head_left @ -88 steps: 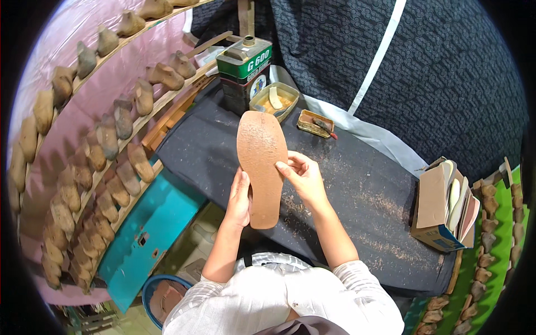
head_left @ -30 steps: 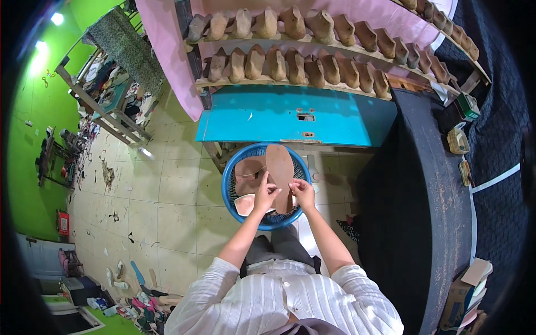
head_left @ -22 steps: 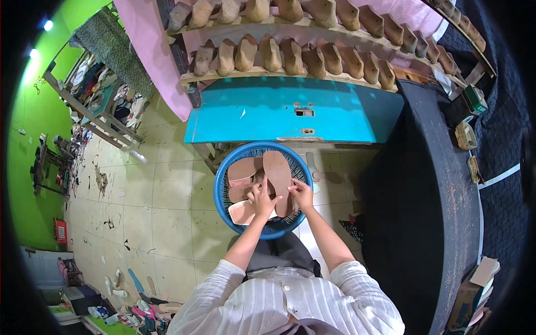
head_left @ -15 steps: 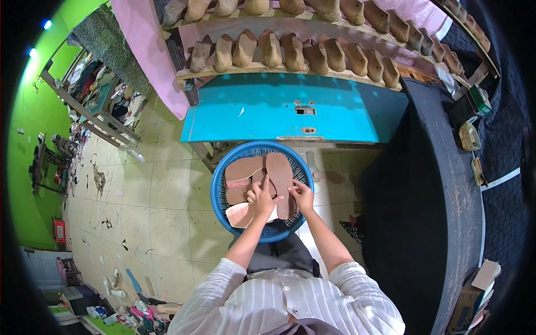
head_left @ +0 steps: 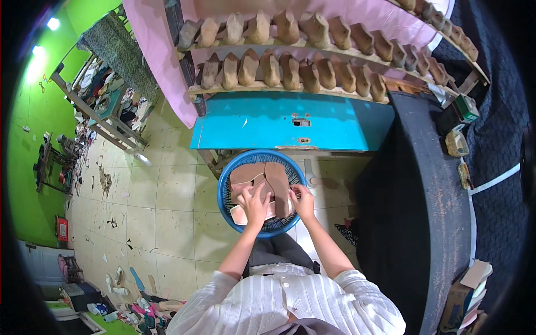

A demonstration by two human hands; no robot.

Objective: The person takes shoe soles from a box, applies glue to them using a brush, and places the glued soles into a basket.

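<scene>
Head view: mid-frame in the blue basket, a brown sole lies lengthwise up the frame, half-curled right hand nearer at its right edge, left hand loosely spread to its left, any grip unclear.

1. Lights, two, upper left: small, white, blown out; glare spreads over the green wall.
2. Turquoise board: well lit, shaded along its upper edge.
3. Black table cover: side nearest me, near-black shadow.
4. My left hand and right hand: moderately lit, outlines readable.
5. Shelves: bowed by fisheye distortion.
6. Corners: black.
</scene>
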